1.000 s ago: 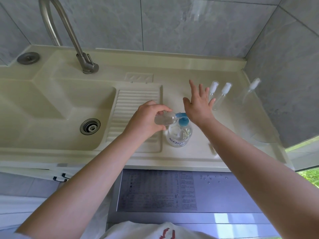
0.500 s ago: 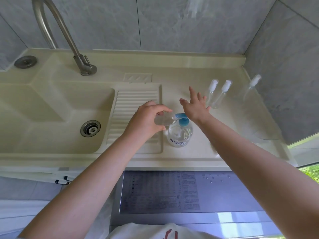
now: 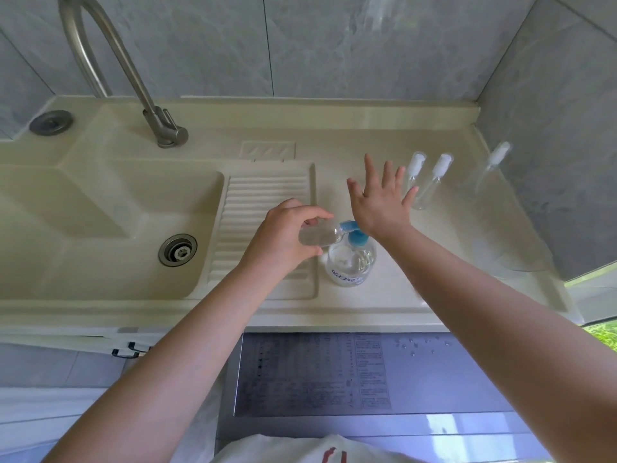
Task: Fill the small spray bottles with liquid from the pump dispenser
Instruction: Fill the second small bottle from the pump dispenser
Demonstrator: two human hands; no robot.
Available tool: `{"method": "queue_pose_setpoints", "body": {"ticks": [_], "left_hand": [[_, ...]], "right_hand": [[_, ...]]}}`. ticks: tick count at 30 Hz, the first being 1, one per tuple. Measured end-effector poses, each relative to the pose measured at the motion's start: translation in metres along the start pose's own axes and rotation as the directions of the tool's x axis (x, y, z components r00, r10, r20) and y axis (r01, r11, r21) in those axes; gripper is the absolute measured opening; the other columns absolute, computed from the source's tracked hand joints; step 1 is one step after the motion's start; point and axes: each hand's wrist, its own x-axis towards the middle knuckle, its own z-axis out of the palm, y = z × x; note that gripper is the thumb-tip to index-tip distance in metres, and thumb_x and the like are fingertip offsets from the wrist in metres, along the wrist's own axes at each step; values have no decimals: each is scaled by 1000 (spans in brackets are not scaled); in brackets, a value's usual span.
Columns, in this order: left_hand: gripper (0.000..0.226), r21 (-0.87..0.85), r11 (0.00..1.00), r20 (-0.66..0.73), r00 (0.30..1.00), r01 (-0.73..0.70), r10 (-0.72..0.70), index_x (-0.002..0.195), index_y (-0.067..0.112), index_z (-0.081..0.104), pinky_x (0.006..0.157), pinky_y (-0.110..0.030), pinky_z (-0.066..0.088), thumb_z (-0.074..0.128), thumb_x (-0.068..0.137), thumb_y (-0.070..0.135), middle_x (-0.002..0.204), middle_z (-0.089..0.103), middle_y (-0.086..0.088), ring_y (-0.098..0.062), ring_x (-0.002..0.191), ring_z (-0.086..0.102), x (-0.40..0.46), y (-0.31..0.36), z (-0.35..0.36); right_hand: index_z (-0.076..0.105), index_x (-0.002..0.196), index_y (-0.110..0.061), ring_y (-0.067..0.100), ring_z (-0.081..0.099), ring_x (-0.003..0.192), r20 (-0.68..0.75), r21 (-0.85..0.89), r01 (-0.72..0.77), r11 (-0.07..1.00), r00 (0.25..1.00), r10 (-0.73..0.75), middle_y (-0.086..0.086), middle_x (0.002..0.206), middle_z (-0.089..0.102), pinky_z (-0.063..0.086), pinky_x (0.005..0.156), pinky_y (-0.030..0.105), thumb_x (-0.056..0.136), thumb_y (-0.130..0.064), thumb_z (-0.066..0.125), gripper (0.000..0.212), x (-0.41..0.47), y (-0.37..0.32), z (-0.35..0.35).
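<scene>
A clear pump dispenser (image 3: 350, 264) with a blue pump head (image 3: 357, 238) stands on the cream counter right of the ribbed drainboard. My left hand (image 3: 283, 242) grips a small clear bottle (image 3: 319, 236), held sideways with its mouth against the blue spout. My right hand (image 3: 379, 203) is flat over the pump head, fingers straight and spread, heel of the palm on the pump. Two small spray bottles with white caps (image 3: 415, 175) (image 3: 437, 180) stand behind my right hand. A third (image 3: 492, 165) stands further right by the wall.
The sink basin (image 3: 100, 228) with its drain (image 3: 177, 250) lies to the left, the tap (image 3: 157, 125) behind it. The ribbed drainboard (image 3: 263, 208) sits beside my left hand. A clear round dish (image 3: 510, 257) rests at the counter's right. A grey appliance top (image 3: 367, 372) lies below the counter's edge.
My right hand dropped with fingers bent half a second ago, then rose again with fingers spread. The left hand and small bottle stayed at the spout.
</scene>
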Motion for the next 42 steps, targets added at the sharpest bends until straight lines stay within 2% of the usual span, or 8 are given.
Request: {"method": "queue_pose_setpoints", "body": {"ticks": [3, 10, 14, 16, 21, 24, 28, 42], "left_hand": [[61, -2, 1000, -9, 1000, -5, 5, 115, 34, 70, 91, -23, 47, 90, 62, 8, 100, 59, 4, -10, 92, 60, -1, 2, -1], [62, 1, 1000, -4, 1000, 13, -13, 115, 34, 71, 93, -35, 51, 89, 62, 8, 100, 60, 4, -12, 93, 60, -1, -4, 3], [62, -16, 1000, -21, 1000, 17, -17, 114, 35, 70, 88, -21, 46, 90, 61, 9, 100, 60, 5, -7, 89, 58, -1, -5, 3], [63, -22, 1000, -27, 1000, 9, -10, 114, 36, 70, 86, -19, 45, 90, 61, 9, 100, 60, 5, -6, 87, 57, 0, -3, 1], [64, -12, 1000, -2, 1000, 13, -13, 115, 35, 70, 93, -34, 51, 90, 61, 8, 101, 60, 5, -12, 94, 61, 1, -5, 3], [65, -15, 1000, 0, 1000, 19, -19, 116, 35, 70, 94, -36, 51, 90, 60, 8, 101, 60, 5, -12, 95, 61, 2, -8, 4], [64, -15, 1000, -24, 1000, 16, -16, 116, 34, 70, 93, -27, 49, 90, 61, 8, 101, 61, 3, -11, 92, 60, 1, -7, 1], [65, -16, 1000, -20, 1000, 7, -7, 117, 34, 70, 93, -28, 49, 90, 61, 9, 100, 60, 3, -12, 92, 60, 4, -5, -1]], "right_hand": [[1, 160, -33, 29, -15, 153, 13, 47, -9, 999, 1000, 8, 10, 168, -5, -12, 119, 56, 105, -51, 23, 62, 2, -5, -3], [5, 160, -30, 32, -10, 154, -33, -20, 14, 1000, 999, -15, 8, 168, 3, -8, 120, 60, 106, -42, 22, 57, -4, 1, 14], [5, 160, -32, 30, -13, 154, 37, 141, -57, 988, 998, 52, 10, 168, 1, -11, 118, 57, 106, -48, 24, 60, 2, -5, 1], [4, 160, -32, 30, -14, 153, 10, 89, -24, 996, 1000, 23, 10, 168, -1, -12, 118, 56, 106, -48, 24, 60, 2, -5, -1], [6, 160, -28, 32, -11, 154, -45, 15, -3, 1000, 999, 4, 10, 167, 5, -8, 120, 60, 107, -41, 22, 57, -3, 1, 13], [5, 160, -29, 31, -13, 153, -58, 9, 11, 1000, 998, -10, 10, 168, 1, -10, 120, 58, 107, -45, 22, 59, -4, 0, 11], [6, 160, -31, 29, -13, 154, -26, 101, 0, 995, 1000, 3, 10, 168, 0, -12, 119, 56, 106, -52, 22, 61, 2, -6, 1], [2, 160, -36, 27, -16, 153, 6, 46, -8, 999, 1000, 8, 8, 168, -4, -15, 119, 55, 102, -62, 17, 65, -4, -7, -5]]}}
